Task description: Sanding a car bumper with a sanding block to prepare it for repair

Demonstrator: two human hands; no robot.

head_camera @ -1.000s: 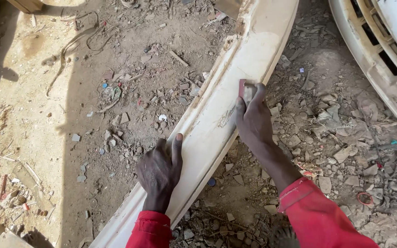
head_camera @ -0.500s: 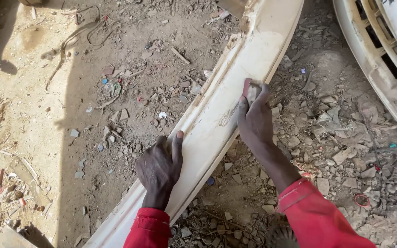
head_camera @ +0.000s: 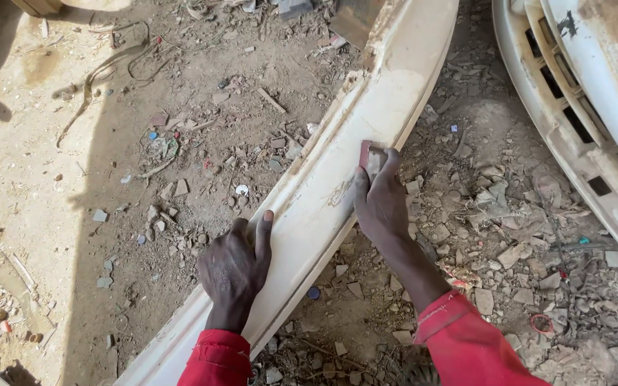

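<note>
A long cream-white car bumper [head_camera: 402, 78] lies diagonally on dirt ground, running from the bottom left to the top right. My left hand [head_camera: 236, 268] rests flat on its left edge, fingers spread, steadying it. My right hand [head_camera: 379, 204] presses a small folded piece of sandpaper [head_camera: 370, 157], reddish on one side, against the bumper's upper face. Both my sleeves are red.
A second white bumper with grille slots [head_camera: 581, 121] lies at the right. Rubble and stone chips [head_camera: 509, 236] cover the ground between the two. Dirt with litter, twigs and a cord [head_camera: 109, 68] spreads to the left.
My right hand with the sandpaper has slid a short way along the bumper. My left hand keeps its place on the edge.
</note>
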